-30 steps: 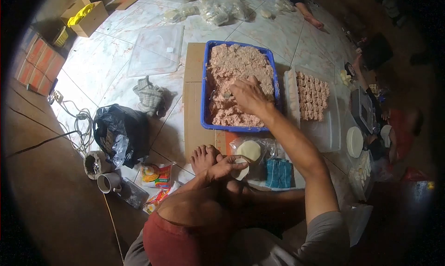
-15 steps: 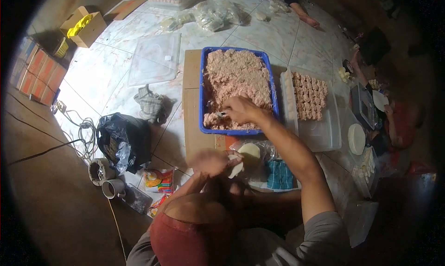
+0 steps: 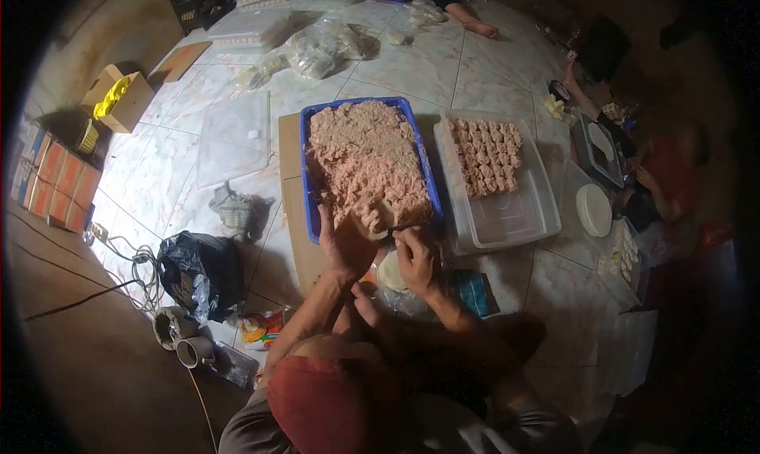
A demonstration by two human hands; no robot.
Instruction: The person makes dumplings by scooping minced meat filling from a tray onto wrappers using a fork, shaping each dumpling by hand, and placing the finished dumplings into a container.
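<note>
My left hand (image 3: 347, 244) is cupped palm up at the near edge of a blue tub (image 3: 310, 224). In it lies a round pale dough wrapper (image 3: 385, 215) with a lump of ground meat filling (image 3: 368, 213) on top. My right hand (image 3: 419, 258) is closed beside the wrapper, around a small metal tool whose kind I cannot make out. Pinkish meat filling (image 3: 364, 141) fills the tub. Below my hands sits a stack of round wrappers (image 3: 390, 272), partly hidden by my right hand.
Rows of shaped meat dumplings (image 3: 483, 157) stand in a clear plastic box (image 3: 507, 228) to the right. Left are a black plastic bag (image 3: 202, 272), a cloth (image 3: 233, 210), a mug (image 3: 194, 351) and cables. Another person (image 3: 669, 173) sits at right, near more wrappers (image 3: 594, 210).
My right hand has drawn back from the tub toward me. My left hand has risen to the tub's near edge, and its wrapper now carries filling. The view has shifted.
</note>
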